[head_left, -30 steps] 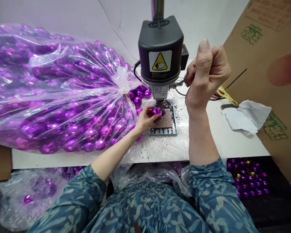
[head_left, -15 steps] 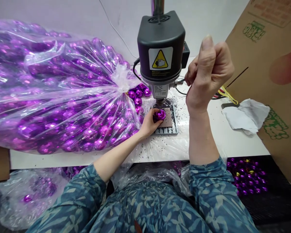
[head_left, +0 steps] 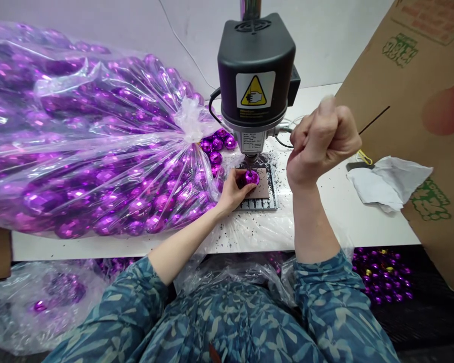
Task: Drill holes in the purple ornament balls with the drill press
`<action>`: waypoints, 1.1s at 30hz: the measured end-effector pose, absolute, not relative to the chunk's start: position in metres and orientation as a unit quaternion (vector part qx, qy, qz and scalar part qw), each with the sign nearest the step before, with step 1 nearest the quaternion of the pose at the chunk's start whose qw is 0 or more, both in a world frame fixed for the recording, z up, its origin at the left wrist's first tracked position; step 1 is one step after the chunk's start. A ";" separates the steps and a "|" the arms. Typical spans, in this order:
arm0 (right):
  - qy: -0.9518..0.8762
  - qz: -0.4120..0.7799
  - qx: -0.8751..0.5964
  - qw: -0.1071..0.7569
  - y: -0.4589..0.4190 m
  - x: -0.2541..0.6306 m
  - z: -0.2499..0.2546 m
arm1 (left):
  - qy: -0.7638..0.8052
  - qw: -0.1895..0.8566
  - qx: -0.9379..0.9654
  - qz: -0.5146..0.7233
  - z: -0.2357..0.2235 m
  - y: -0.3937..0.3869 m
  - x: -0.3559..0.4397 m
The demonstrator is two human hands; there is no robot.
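Left fingers [head_left: 238,175]: the left hand [head_left: 231,193] is clamping the ball [head_left: 252,177] between thumb and fingers, low at the frame's centre.
Right fingers: the right hand [head_left: 323,143] is closing in a fist, right of centre, and is apparently gripping the lever [head_left: 285,129]; the palm is facing away, so its exact hold is not showing.
Table [head_left: 386,229]: its white top is spanning the middle of the frame.
Bag [head_left: 109,151]: clear, knotted and full of purple balls, it is filling the left side.
Box [head_left: 412,80]: brown card is leaning along the right edge.
Drill [head_left: 256,65]: it is standing at upper centre, its chuck [head_left: 250,158] pointing down.
Plate [head_left: 274,202]: ridged metal, it is lying below the chuck.
Board [head_left: 263,190]: flat and brown, it is resting on the plate.
Ball: purple and faceted, it is sitting over the board, just under the chuck; whether the bit is touching it, I cannot tell.
Drilling: the step in hand is probably lining up or drilling the ball; the next move is calling for a steady left pinch, fingertips clear of the bit, and measured work on the lever.
Chips [head_left: 227,228]: dark specks are dotting the table around the plate.
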State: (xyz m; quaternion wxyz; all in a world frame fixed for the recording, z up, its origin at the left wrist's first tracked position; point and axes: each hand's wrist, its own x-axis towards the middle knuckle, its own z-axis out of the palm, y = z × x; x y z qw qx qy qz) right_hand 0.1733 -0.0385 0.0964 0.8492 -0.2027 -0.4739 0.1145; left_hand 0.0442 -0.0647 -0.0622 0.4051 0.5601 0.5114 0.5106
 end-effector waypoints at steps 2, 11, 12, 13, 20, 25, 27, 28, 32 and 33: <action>-0.472 0.115 -0.190 0.853 -0.043 0.174 0.092 | 0.511 0.403 0.561 0.512 -0.063 -0.064 0.044; -0.471 0.090 -0.091 0.873 -0.036 0.172 0.073 | 0.512 0.413 0.564 0.500 -0.054 -0.068 0.043; -0.471 0.085 -0.087 0.874 -0.035 0.172 0.070 | 0.511 0.413 0.565 0.499 -0.054 -0.069 0.043; -0.470 0.081 -0.085 0.875 -0.034 0.172 0.068 | 0.511 0.415 0.565 0.498 -0.053 -0.069 0.043; -0.472 0.044 -0.068 0.878 -0.028 0.175 0.053 | 0.511 0.413 0.555 0.510 -0.056 -0.068 0.045; -0.463 0.026 -0.075 0.883 -0.031 0.174 0.056 | 0.509 0.412 0.560 0.509 -0.055 -0.068 0.045; -0.456 0.042 -0.101 0.883 -0.031 0.172 0.071 | 0.522 0.397 0.566 0.500 -0.053 -0.068 0.046; -0.452 0.053 -0.117 0.883 -0.030 0.172 0.082 | 0.534 0.385 0.568 0.494 -0.051 -0.068 0.046; -0.485 0.114 -0.213 0.841 -0.021 0.172 0.122 | 0.578 0.338 0.584 0.460 -0.035 -0.086 0.046; -0.487 0.124 -0.213 0.838 -0.019 0.172 0.128 | 0.577 0.325 0.602 0.445 -0.029 -0.096 0.044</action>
